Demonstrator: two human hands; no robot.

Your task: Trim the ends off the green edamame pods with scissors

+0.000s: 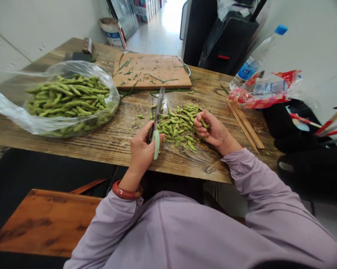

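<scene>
My left hand (142,147) is closed around the handles of a pair of scissors (156,116), whose blades point away from me across the wooden table (109,138). My right hand (211,130) is curled shut on a green bean pod (205,124), just right of a pile of cut pod pieces (179,125) scattered between the two hands. A clear plastic bag (11,112) at the left holds a heap of whole green pods (70,99). A red bangle sits on my left wrist.
A wooden cutting board (151,71) lies at the table's far side. Chopsticks (245,127), a red-printed plastic bag (265,93) and a water bottle (255,59) sit at the right. A wooden bench (45,222) stands below left. Black bags are at the far right.
</scene>
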